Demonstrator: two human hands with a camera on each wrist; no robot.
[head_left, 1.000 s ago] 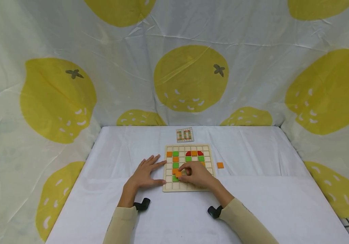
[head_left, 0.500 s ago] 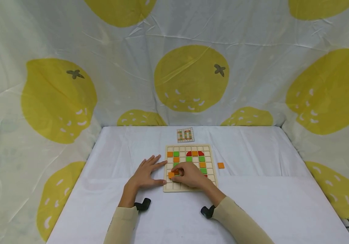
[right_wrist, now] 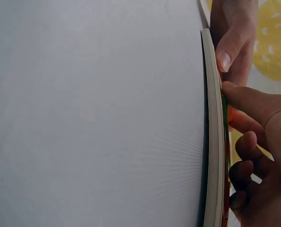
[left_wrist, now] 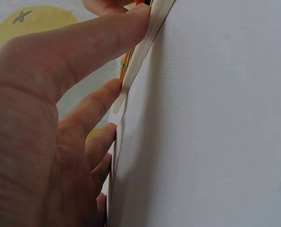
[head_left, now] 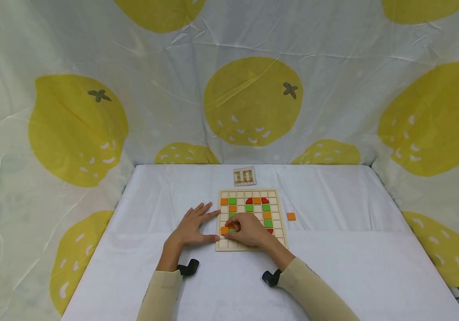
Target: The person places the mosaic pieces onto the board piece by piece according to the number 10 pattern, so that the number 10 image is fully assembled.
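A wooden grid board (head_left: 235, 249) lies on the table, with green, orange and red pieces in several of its squares. My right hand (head_left: 248, 229) pinches a square orange tile (head_left: 224, 231) between thumb and index finger at the board's left side, low in the grid. Fingers spread, my left hand (head_left: 191, 229) lies beside the board; its thumb and index finger touch the left edge. In the right wrist view the right thumb and index finger meet at the board's surface, where a bit of orange shows. The right hand covers part of the grid.
A loose orange tile (head_left: 291, 216) lies on the white cloth to the right of the board. Behind the board is a small printed pattern card (head_left: 244, 176). A lemon-print curtain (head_left: 253, 102) hangs at the back and sides.
My right hand has moved left with the orange tile, from the second column to the leftmost column, uncovering pieces on the right. My left hand has stayed in place.
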